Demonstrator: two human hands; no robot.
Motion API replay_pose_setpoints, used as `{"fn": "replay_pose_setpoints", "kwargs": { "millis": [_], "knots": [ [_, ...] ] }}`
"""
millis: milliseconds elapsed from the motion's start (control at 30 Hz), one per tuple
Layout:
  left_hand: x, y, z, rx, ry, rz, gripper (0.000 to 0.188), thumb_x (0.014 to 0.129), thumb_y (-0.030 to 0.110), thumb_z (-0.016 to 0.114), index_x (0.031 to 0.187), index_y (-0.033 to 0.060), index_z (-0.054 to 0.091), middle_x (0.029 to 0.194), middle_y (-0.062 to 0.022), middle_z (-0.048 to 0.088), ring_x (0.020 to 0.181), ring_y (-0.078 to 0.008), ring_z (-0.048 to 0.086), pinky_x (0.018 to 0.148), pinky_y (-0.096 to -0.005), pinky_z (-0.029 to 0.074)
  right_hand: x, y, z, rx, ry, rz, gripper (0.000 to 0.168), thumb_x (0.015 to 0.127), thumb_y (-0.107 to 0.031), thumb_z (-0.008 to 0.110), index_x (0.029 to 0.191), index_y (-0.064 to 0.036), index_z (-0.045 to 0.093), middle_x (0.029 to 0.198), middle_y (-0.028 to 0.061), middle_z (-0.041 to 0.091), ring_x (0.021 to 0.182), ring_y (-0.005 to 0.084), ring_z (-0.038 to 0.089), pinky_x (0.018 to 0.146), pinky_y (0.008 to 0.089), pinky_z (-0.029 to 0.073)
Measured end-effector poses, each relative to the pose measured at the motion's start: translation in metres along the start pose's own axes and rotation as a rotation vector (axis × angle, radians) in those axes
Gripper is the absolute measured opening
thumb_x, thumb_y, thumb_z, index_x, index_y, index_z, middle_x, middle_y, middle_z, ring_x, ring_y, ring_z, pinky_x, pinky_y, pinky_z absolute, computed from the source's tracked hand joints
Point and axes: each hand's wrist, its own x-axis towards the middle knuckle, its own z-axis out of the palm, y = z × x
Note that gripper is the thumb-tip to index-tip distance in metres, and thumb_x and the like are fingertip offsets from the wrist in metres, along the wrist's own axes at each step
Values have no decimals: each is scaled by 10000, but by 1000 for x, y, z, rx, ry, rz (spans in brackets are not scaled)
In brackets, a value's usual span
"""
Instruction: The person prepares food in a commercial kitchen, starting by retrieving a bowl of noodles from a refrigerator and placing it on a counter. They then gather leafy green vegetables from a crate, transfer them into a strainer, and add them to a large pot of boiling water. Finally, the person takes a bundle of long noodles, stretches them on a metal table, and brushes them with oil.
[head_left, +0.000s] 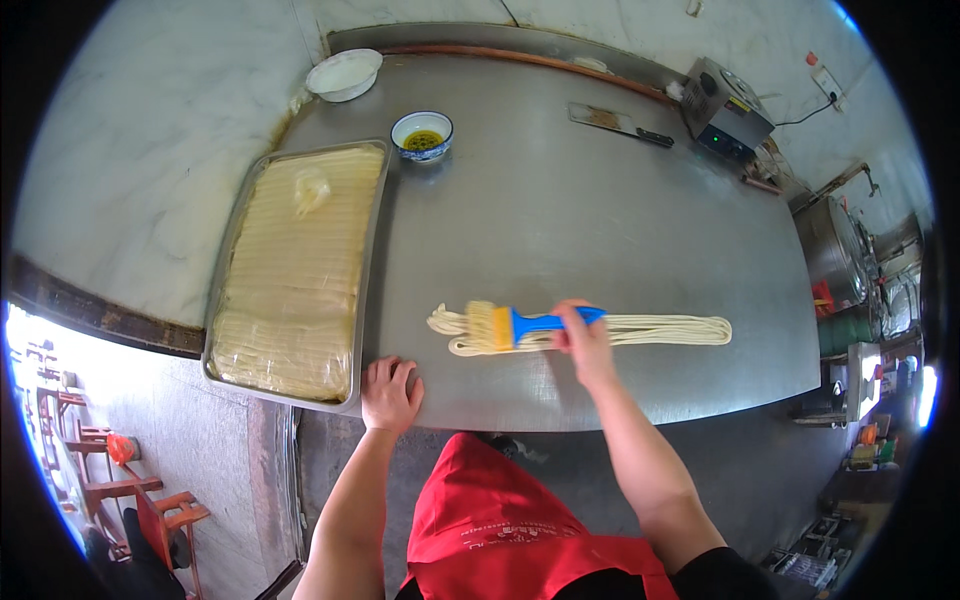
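Note:
My right hand grips the blue handle of a wide pastry brush. Its pale bristles rest on or just over the left part of a bundle of long noodle strands, looped at the right end and lying crosswise near the table's front edge. My left hand rests on the steel tabletop with nothing in it, beside the lower right corner of a metal tray. Rows of pale dough strips fill that tray under clear plastic film.
Behind the tray stand a blue-and-white bowl of yellowish oil and a white basin. A cleaver lies at the back, near a steel appliance. Wooden stools stand at the lower left.

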Motion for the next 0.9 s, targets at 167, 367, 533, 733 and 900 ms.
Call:
{"fn": "replay_pose_setpoints", "kwargs": {
  "millis": [167, 367, 533, 733, 900],
  "knots": [
    [-3, -3, 2, 7, 28, -19, 244, 666, 190, 573, 891, 109, 525, 951, -87, 473, 929, -274, 431, 788, -384, 359, 10, 13, -9, -279, 31, -35, 172, 822, -189, 502, 767, -31, 542, 512, -4, 456, 457, 45, 427, 391, 205, 321],
    [-3, 1, 3, 27, 51, -23, 239, 668, 201, 566, 889, 115, 530, 931, -86, 476, 902, -268, 445, 768, -377, 389, 4, -1, 26, -206, -46, -138, 169, 823, -209, 501, 767, -58, 553, 495, -21, 449, 457, 57, 446, 411, 205, 344],
    [-3, -1, 2, 5, 21, -27, 238, 667, 192, 567, 885, 108, 522, 944, -93, 470, 915, -278, 435, 781, -388, 380, 19, 14, 17, -613, -21, -220, 213, 812, -226, 503, 762, -29, 565, 471, 59, 494, 424, 90, 474, 407, 256, 361],
    [-1, 0, 1, 51, 24, -50, 245, 672, 206, 561, 898, 118, 528, 945, -79, 466, 919, -264, 433, 771, -378, 393, -4, -3, 33, -480, -81, -182, 176, 807, -215, 496, 774, -58, 570, 525, 66, 522, 467, 119, 498, 450, 256, 383],
    [-4, 1, 2, 33, 7, -68, 232, 673, 191, 556, 888, 112, 523, 948, -91, 458, 923, -281, 424, 786, -392, 377, 4, 6, -58, -753, 78, -118, 179, 804, -245, 511, 836, -90, 593, 580, 53, 549, 516, 120, 521, 488, 260, 407]
  ]
}}
